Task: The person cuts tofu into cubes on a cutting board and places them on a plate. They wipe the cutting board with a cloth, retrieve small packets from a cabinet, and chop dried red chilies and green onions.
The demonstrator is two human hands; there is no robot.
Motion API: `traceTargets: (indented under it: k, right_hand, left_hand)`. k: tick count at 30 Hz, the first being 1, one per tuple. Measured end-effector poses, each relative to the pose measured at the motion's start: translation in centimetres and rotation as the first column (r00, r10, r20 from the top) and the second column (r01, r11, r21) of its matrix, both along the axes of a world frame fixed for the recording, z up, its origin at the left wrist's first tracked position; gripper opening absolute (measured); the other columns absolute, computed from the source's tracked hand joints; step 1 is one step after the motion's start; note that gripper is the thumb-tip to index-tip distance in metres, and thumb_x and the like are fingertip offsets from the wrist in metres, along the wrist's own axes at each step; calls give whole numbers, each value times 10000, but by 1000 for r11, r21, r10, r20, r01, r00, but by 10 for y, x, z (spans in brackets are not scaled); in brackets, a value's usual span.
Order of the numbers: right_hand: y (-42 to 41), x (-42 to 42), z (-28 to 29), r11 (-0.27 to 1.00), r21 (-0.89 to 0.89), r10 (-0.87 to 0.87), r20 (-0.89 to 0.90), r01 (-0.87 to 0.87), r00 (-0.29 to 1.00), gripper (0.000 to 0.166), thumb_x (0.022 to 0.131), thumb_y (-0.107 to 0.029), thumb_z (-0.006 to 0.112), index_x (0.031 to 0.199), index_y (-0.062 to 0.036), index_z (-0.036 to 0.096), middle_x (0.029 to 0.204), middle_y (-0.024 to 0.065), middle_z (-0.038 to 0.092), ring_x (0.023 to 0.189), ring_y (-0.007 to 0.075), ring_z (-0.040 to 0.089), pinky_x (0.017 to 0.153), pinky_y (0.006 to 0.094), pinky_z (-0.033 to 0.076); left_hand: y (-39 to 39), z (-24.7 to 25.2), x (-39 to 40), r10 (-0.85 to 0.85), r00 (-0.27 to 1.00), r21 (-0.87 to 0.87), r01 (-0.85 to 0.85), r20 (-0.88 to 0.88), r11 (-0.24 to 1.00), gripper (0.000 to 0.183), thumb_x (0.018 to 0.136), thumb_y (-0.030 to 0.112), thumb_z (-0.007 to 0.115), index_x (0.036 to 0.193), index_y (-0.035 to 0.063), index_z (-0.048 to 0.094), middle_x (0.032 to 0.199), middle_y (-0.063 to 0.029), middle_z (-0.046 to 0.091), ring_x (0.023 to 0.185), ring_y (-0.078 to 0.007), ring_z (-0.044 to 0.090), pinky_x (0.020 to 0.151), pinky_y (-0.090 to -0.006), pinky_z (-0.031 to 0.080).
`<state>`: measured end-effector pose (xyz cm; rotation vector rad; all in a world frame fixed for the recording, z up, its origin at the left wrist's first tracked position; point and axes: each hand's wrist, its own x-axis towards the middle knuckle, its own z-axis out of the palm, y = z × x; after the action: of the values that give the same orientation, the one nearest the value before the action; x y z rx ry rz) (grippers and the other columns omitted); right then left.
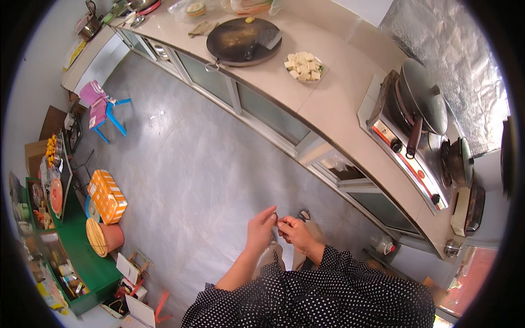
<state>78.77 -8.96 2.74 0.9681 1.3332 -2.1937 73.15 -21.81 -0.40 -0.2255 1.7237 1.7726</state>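
Note:
My left hand [261, 226] and my right hand [298, 234] meet at the fingertips in front of my body, above the floor. The right thumb and fingers are pinched together against the left fingers. Any small thing between them is too small to make out. Ahead, on the tiled counter [340, 96], lies a round dark board or pan [233, 39] with a wide-bladed cleaver [268, 39] on its right side. A small yellowish piece [249, 19] sits at its far edge. Beside it stands a plate of white cubes [303, 66], perhaps tofu, with a bit of green showing.
A gas stove [410, 164] at right bears a lidded wok [422, 98] and a lidded pot [459, 162]. A blue child's chair [117, 117], an orange box [107, 197] and a green cabinet [88, 262] stand at left. A plastic bottle [382, 244] stands near the counter's base.

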Motion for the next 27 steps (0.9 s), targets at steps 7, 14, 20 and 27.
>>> traceTargets:
  k: [7,14,20,27]
  right_hand:
    - [47,-68,-40,895,-252,-374,27,369,927,208,992,-215,450,1047,-59,576,842,22,568,662,82,477,568,232,380]
    - [67,-217,-17,827,-293,-544,-197,480,816,192,1023,-173,410,1033,-35,543,1000,77,583,897,173,557,814,325,479]
    - [95,-343,20,803,-395,-565,-264,446,782,196,1030,-183,386,1047,-43,522,1220,146,577,1101,219,549,914,356,471]
    - [104,-452,38,859,-181,-511,-361,478,780,281,1044,-238,346,1068,-34,538,1230,123,556,1105,182,525,896,322,453]
  left_hand:
    - [31,7,-73,-47,998,42,48,-36,998,167,912,74,618,1045,-27,629,947,-63,665,873,-119,615,824,-268,498]
    - [96,33,-192,-59,968,-100,35,-244,994,212,908,99,628,1073,-34,633,997,-99,672,896,-152,629,802,-287,510]
    - [140,63,-302,-15,794,-138,-87,-608,987,154,860,38,655,1013,23,639,1014,-101,658,918,-187,623,801,-319,502]
    - [154,89,-419,-93,889,-163,21,-448,986,136,848,64,672,971,13,644,958,-95,705,876,-172,665,805,-310,511]
